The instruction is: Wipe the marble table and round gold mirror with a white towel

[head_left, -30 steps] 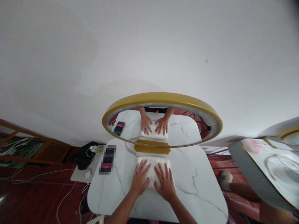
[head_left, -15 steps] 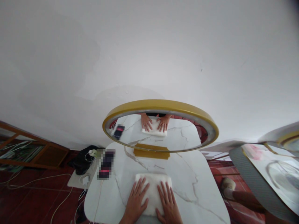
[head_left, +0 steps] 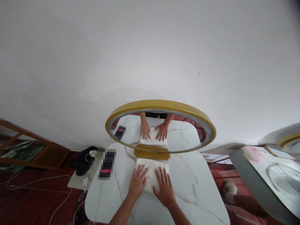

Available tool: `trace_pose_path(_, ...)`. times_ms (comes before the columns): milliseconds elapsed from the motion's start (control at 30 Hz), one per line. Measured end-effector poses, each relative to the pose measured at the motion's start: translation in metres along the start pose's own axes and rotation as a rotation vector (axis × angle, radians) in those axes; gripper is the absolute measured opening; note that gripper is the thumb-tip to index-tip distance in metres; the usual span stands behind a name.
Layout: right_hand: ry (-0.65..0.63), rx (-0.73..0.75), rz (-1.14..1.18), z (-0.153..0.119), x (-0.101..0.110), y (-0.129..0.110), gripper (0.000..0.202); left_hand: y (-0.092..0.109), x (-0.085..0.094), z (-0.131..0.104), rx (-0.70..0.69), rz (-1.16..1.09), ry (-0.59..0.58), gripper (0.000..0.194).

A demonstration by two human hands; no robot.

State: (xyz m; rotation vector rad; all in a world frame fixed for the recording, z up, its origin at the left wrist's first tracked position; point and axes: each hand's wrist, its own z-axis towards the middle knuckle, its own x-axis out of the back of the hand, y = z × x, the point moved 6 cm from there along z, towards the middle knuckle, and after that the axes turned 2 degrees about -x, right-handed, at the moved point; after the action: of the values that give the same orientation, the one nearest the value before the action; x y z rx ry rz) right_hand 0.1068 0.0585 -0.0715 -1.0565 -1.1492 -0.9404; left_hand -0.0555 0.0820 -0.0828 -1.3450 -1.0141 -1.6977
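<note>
A folded white cloth (head_left: 152, 178) lies flat on the white marble-patterned table (head_left: 199, 200), close to the gold base of the mirror. My left hand (head_left: 137, 182) rests on its left side, palm down, fingers stretched out. On the right side of the cloth my right hand (head_left: 164, 188) lies flat too, with its fingers spread and thumb pointing inward. Both hands press on the cloth without gripping it. The mirror (head_left: 161, 104) has a round gold frame and reflects the hands and the cloth.
A blurred-out phone (head_left: 107, 165) lies at the table's left with a cable. Left of it a black bag (head_left: 84, 162) and plugs sit on a low stand. Another table (head_left: 260, 168) is at the right, with a person's leg (head_left: 248, 201) beside it. Cables cross the red floor.
Both hands have moved forward, away from me, and the cloth has slid with them toward the mirror's base. More of my forearms shows now.
</note>
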Motion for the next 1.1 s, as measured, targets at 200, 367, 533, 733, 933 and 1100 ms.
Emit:
trace_pose_path(200, -0.095, 0.006, 0.107, -0.014, -0.004, -0.007, 0.072, 0.006, 0.0, -0.015, 0.088, 0.093, 0.035, 0.064)
trace_pose_path(367, -0.273, 0.102, 0.216, -0.049, -0.018, -0.031, 0.084, 0.0, 0.005, -0.06, 0.11, 0.126, 0.011, 0.075)
trace_pose_path(533, -0.5, 0.177, 0.294, -0.064, -0.038, -0.061, 0.094, -0.022, 0.009, -0.091, 0.213, 0.106, -0.035, 0.075)
trace_pose_path(733, -0.496, 0.153, 0.315, -0.05, -0.046, -0.091, 0.098, -0.045, 0.016, -0.073, 0.309, 0.049, -0.006, 0.06)
trace_pose_path(933, -0.429, 0.1, 0.323, -0.023, -0.046, -0.125, 0.098, -0.071, 0.014, -0.04, 0.393, 0.02, 0.024, 0.055)
trace_pose_path(1100, -0.401, 0.011, 0.289, 0.002, -0.045, -0.144, 0.099, -0.094, 0.01, -0.017, 0.426, 0.022, -0.035, 0.055)
